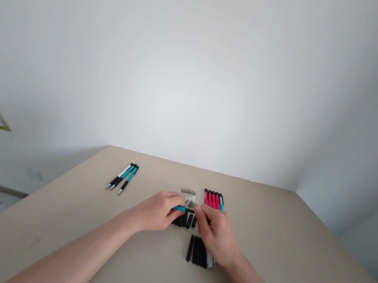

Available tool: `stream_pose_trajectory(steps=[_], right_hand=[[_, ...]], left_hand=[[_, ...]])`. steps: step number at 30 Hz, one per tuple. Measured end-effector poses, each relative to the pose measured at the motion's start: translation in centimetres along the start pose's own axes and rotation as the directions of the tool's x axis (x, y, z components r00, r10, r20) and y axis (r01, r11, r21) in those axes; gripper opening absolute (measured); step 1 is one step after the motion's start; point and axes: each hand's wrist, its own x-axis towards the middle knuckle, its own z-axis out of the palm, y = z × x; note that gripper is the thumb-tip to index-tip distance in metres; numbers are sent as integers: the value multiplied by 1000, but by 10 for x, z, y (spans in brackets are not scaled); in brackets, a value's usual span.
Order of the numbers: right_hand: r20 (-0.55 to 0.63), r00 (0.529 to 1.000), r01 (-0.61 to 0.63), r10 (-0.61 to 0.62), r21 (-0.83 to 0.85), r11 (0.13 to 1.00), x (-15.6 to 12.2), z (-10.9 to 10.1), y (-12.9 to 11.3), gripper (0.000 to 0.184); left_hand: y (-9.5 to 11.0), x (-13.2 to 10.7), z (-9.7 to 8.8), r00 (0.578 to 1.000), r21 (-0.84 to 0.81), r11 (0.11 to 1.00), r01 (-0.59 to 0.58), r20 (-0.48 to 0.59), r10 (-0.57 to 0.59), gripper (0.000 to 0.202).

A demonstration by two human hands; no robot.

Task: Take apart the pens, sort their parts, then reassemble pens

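Observation:
My left hand point(157, 210) is closed around a blue pen barrel point(180, 208), held level above the table. From the barrel's right end runs a slim black pen part point(190, 211), and the fingers of my right hand point(217, 232) pinch its far end. Whether this part is a grip or another tube I cannot tell. Just below the hands lie short black grips point(189, 221), some covered by my left fingers. Beside my right wrist is a row of longer black tubes point(195, 250) with pale refills point(209, 261), partly hidden by the hand.
Behind my hands are small silver tips point(188, 191), small clear pieces point(190, 199) and tiny metallic parts point(192, 205). Several pink barrels point(213, 199) and a blue one point(221, 206) lie behind my right hand. Three pens point(124, 179) rest at the left of the beige table point(137, 269).

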Motion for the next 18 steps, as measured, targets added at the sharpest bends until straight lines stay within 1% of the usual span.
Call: stream_pose_trajectory(steps=[4,7,12,14,18], right_hand=[[-21,1000,15,-15,-9,1000,0,0,-1,42],[-34,999,25,-26,-23,999,1,-1,-1,42],[-39,999,30,-31,-26,999,2,-1,-1,42],[-37,999,33,-33,-21,999,2,-1,-1,42],[-35,999,26,-27,-20,999,1,0,1,42]], left_hand=[[-1,0,1,999,9,999,-34,-3,35,13],[-3,0,2,998,26,998,-55,-36,56,15],[-4,0,2,994,12,1000,-1,-108,2,9],[-3,0,1,995,5,1000,-5,-104,6,9],[-1,1,0,998,21,999,-41,-50,42,15]])
